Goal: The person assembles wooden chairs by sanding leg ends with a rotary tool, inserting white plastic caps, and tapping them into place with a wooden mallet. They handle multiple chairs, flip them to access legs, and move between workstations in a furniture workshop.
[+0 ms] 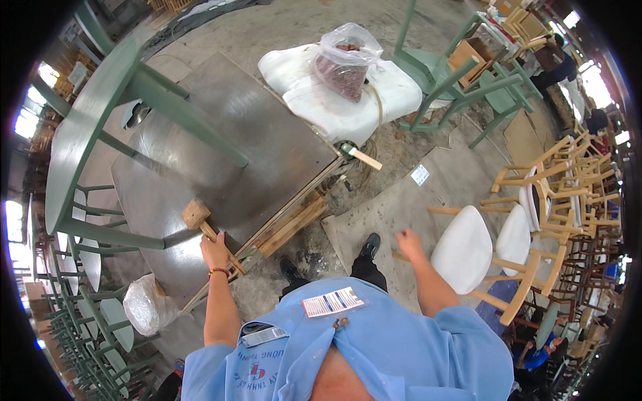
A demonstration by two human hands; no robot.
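Note:
My left hand (215, 252) is closed round the handle of a wooden mallet (196, 213), with the mallet's head over the near left part of a dark metal-topped work table (227, 127). A green piece of furniture (90, 137) with a broad rounded top and thick legs lies tipped on its side on that table, left of the mallet. My right hand (409, 243) hangs out to the right above the floor, its fingers curled in and nothing visible in them. The closest thing to it is a light wooden chair with a white seat (463, 250).
Beyond the table, a clear bag of reddish-brown pieces (342, 70) rests on a white padded surface (311, 100). A pale wooden handle (365, 158) sticks out at the table's corner. Green chairs (438, 83) stand far right, wooden chairs (535, 267) right. A plastic-wrapped bundle (148, 305) sits lower left.

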